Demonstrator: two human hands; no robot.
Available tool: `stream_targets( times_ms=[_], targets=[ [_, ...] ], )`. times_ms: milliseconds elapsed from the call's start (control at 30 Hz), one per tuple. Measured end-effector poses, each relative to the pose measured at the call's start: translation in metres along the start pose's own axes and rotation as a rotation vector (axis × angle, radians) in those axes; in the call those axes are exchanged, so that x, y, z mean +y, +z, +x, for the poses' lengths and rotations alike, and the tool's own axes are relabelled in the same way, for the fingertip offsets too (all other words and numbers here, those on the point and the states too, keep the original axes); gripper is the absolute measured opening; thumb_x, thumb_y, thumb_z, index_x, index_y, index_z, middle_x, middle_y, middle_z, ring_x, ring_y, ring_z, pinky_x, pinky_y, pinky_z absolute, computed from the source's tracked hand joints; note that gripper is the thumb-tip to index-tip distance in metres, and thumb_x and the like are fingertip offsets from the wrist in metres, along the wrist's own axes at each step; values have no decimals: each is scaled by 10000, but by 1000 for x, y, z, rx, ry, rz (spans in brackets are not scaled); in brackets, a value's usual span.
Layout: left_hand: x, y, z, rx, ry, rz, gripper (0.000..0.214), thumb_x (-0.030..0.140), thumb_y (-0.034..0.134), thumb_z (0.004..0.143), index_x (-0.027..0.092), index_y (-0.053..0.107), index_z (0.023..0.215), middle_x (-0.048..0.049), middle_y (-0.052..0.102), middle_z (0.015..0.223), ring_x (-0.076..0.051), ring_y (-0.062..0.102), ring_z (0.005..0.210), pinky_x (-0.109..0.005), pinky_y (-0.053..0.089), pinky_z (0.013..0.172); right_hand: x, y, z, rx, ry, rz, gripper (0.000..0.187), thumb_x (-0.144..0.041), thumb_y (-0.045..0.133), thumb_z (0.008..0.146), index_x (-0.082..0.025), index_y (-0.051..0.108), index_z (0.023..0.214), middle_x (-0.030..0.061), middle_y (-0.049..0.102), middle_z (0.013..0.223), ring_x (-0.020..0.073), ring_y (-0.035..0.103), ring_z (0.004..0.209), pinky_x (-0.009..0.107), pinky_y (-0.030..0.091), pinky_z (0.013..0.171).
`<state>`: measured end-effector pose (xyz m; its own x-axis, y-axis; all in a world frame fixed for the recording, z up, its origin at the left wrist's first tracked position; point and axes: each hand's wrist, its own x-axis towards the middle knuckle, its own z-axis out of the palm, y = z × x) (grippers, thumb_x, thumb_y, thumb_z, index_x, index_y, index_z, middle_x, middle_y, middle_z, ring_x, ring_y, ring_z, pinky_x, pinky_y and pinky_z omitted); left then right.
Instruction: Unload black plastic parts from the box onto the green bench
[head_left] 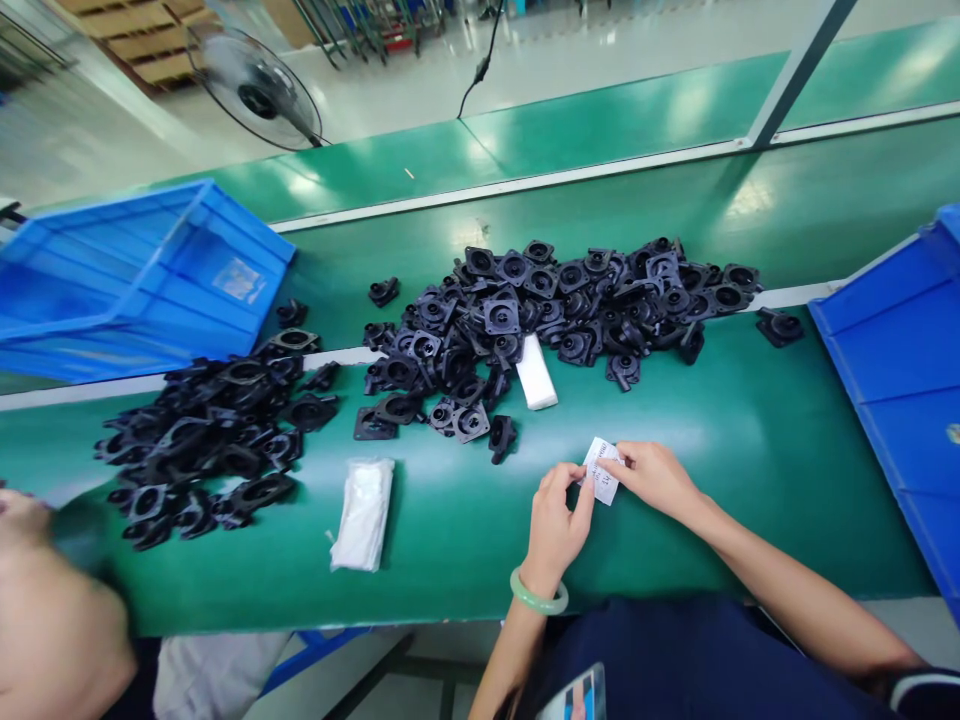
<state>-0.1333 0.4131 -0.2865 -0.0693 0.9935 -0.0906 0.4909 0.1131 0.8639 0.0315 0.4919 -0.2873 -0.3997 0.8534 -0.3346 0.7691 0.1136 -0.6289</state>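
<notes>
A printed slip [607,488] was handled, lower right of centre.
Left hand [557,520] and right hand [660,482] pinched it; next move likely needed delicacy.

Bright, fairly even light appeared to fall from overhead, leaving whitish glare on the green work surface [450,580] towards twelve and two o'clock and a broader, softer sheen at eight. Blur smeared the fan [259,95] between ten and eleven and another person's forearm [60,620] at eight; the heap of black parts [225,430] there was soft too. The larger heap [517,300] near twelve looked crisper, its hollows near-black. Print on the paper slip [606,488] at four was only partly legible. Wide-angle distortion stretched the blue bin [892,400] at three.
</notes>
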Motion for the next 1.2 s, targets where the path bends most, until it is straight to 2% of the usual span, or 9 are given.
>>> stream_targets(
  times_ms=[233, 433, 567, 700, 800, 900, 1000, 1100, 1200],
  targets=[
    [-6, 6, -1, 30, 68, 110, 104, 230, 468, 909, 205, 549, 970, -53, 635, 934, -202, 597, 921, -353, 484, 829, 0, 2, 4, 17, 30, 2, 403, -465, 482, 876, -187, 453, 586, -5, 534, 564, 121, 430, 509, 260, 222, 498],
    [-5, 3, -2, 16, 105, 116, 174, 238, 486, 910, 207, 560, 1064, -67, 649, 1015, -207, 595, 950, -382, 492, 851, 17, -8, 5, -69, 97, 560, 445, -584, 502, 840, -170, 534, 681, -24, 493, 542, 106, 433, 476, 226, 316, 457],
    [-5, 4, -2, -11, 229, 212, 241, 215, 501, 904, 208, 578, 1132, -76, 655, 1098, -224, 581, 993, -420, 483, 875, 18, -12, 2, 11, 122, 651, 443, -589, 539, 832, -168, 540, 693, -25, 503, 547, 108, 456, 488, 230, 356, 472],
    [-7, 11, -4, -32, 294, 348, 171, 199, 506, 903, 196, 621, 1029, -66, 635, 1174, -241, 552, 1008, -440, 479, 861, 11, -8, 4, 103, -16, 578, 317, -496, 559, 848, -182, 571, 891, 24, 614, 801, 166, 583, 735, 279, 477, 656],
    [-9, 13, -6, 6, 364, 400, 204, 161, 512, 893, 187, 609, 1070, -58, 626, 1204, -244, 526, 1020, -435, 475, 876, 9, -7, 6, 159, -67, 404, 333, -413, 623, 806, -205, 518, 1044, 67, 597, 1066, 228, 562, 1005, 380, 467, 872],
    [-6, 8, -9, 60, 449, 415, 298, 128, 537, 869, 201, 580, 1155, -55, 615, 1238, -252, 513, 1054, -447, 458, 913, 7, -10, 5, 78, -113, 440, 381, -389, 627, 805, -223, 438, 1091, 77, 565, 1164, 238, 525, 1115, 423, 432, 960],
    [1, 0, -12, 76, 517, 395, 363, 107, 567, 842, 221, 563, 1186, -51, 628, 1223, -250, 520, 1041, -451, 454, 905, 1, -20, 1, -78, -148, 744, 401, -379, 607, 836, -235, 345, 1102, 31, 605, 978, 186, 604, 911, 350, 507, 807],
    [9, -7, -17, 122, 557, 285, 380, 102, 606, 814, 246, 569, 1164, -50, 626, 1204, -236, 525, 1051, -427, 455, 917, -11, -34, -6, -99, -144, 925, 417, -333, 624, 837, -241, 319, 1106, -38, 553, 789, 131, 582, 695, 255, 490, 624],
    [18, -8, -22, 374, 334, -44, 301, 165, 627, 821, 235, 566, 1107, -85, 528, 1280, -216, 521, 1099, -393, 449, 953, -27, -45, -16, 4, -154, 1015, 446, -300, 638, 836, -254, 329, 1154, -37, 551, 798, 126, 582, 690, 247, 491, 616]
  ],
)
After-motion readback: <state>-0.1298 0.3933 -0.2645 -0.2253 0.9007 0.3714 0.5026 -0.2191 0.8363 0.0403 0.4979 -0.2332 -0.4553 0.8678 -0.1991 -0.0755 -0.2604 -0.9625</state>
